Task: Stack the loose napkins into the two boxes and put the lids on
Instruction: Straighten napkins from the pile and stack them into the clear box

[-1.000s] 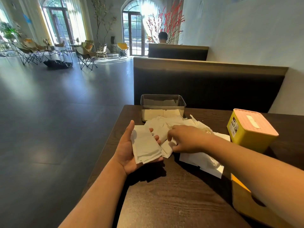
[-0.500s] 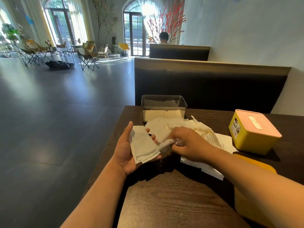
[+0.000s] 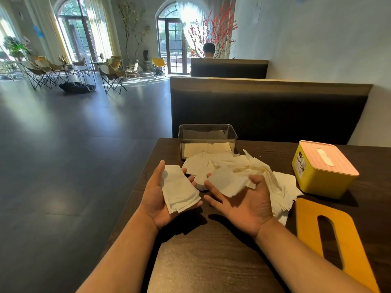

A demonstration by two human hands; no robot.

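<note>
Observed gathering step: napkin stack (image 3: 179, 191) cradled in left hand (image 3: 155, 205), one napkin (image 3: 227, 181) pinched in right hand (image 3: 246, 205); judged due next onto stack.

Arched windows (image 3: 172, 42), dark floor (image 3: 74, 144) (folding chairs (image 3: 111, 74))

Dark wooden table (image 3: 211, 261) bears a clear box (image 3: 183, 142), napkin pile (image 3: 281, 182), lidded yellow box (image 3: 317, 182) and loose yellow lid (image 3: 306, 225).
</note>
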